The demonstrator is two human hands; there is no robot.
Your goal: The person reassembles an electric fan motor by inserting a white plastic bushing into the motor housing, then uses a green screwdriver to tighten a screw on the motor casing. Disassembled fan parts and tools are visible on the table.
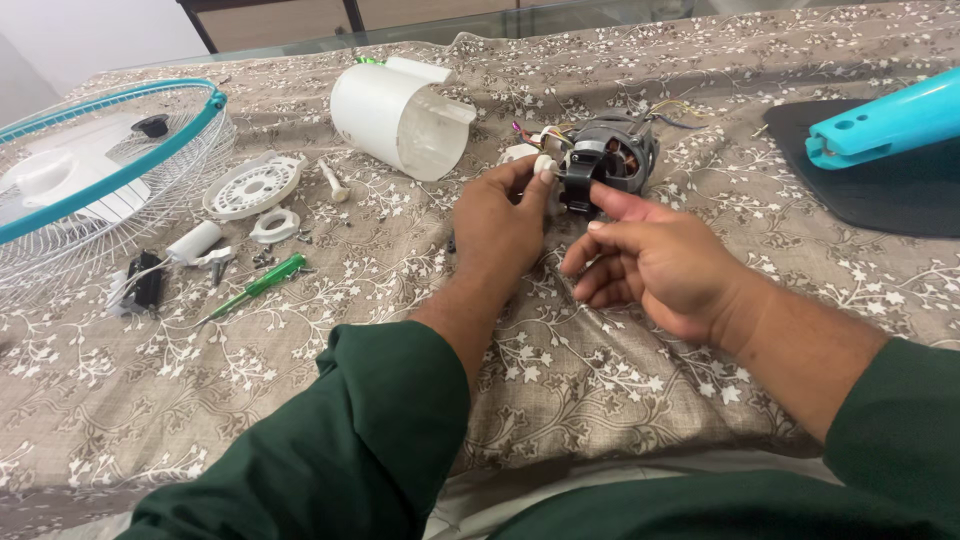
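A dark fan motor [612,158] with copper windings and coloured wires lies on the patterned cloth [620,380]. My left hand [500,225] pinches a small white plastic part [545,166] against the motor's near end. My right hand [650,260] hovers just below the motor, thumb touching its dark housing, fingers loosely curled and holding nothing. Both arms wear dark green sleeves.
A white cylindrical motor cover [400,115] lies behind the hands. At the left are a wire fan guard with a teal rim [105,170], a white round plate [252,186], a white ring [272,226], a green screwdriver [258,284] and small parts. A teal stand on a dark base [880,165] sits right.
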